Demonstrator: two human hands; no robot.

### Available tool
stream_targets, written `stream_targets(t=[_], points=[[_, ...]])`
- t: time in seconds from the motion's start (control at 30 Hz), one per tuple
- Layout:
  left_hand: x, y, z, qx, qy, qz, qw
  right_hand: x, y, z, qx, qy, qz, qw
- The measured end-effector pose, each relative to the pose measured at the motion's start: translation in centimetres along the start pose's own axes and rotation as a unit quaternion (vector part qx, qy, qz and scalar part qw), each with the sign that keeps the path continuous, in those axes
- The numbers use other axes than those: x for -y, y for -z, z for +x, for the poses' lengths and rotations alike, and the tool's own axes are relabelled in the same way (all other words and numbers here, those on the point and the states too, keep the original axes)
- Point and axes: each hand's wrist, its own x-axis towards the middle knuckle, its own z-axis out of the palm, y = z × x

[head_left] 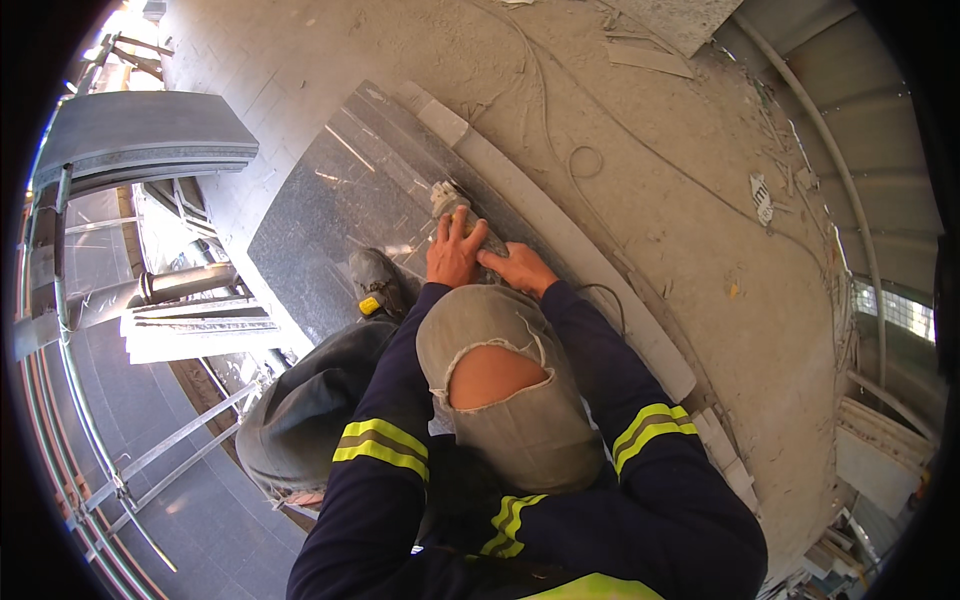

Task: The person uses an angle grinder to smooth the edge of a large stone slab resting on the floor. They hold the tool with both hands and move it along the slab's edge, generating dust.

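Observation:
A dust-covered angle grinder [446,196] rests at the far right edge of a dark grey stone slab [330,215]. My left hand [456,252] lies over the front of its body, fingers wrapped on it. Close behind, my right hand [519,268] grips the rear of the grinder. Its disc is mostly hidden by the head and the hands. A dark power cord [612,298] curves out to the right of my right forearm. On the slab, left of my hands, stands my dark shoe [375,278], with a small yellow and black object [370,304] beside it.
Pale stone strips [560,215] run along the slab's right edge. A long cable [580,150] loops across the dusty floor. Stacked slabs [150,130] and metal scaffold tubes [75,330] stand left. At right are a corrugated metal wall [860,130] and scattered offcuts.

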Motion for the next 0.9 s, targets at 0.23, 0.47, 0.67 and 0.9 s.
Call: stream_targets(t=[0.23,0.47,0.67,0.9], points=[[1.1,-0.4,1.0,0.001,0.013,0.014,1.000,1.7,0.4,0.9,0.012,-0.041,0.011,0.999],[0.9,-1.0,0.3,-0.013,0.011,0.035,0.999,1.8,0.5,0.2,0.050,-0.057,0.020,0.997],[-1.3,-0.6,-0.4,-0.020,0.012,0.035,0.999,-0.7,0.1,-0.6,-0.040,0.003,-0.008,0.999],[-2.5,0.8,-1.0,0.010,0.027,0.014,0.999,0.3,1.0,-2.3,0.021,-0.027,0.004,0.999]])
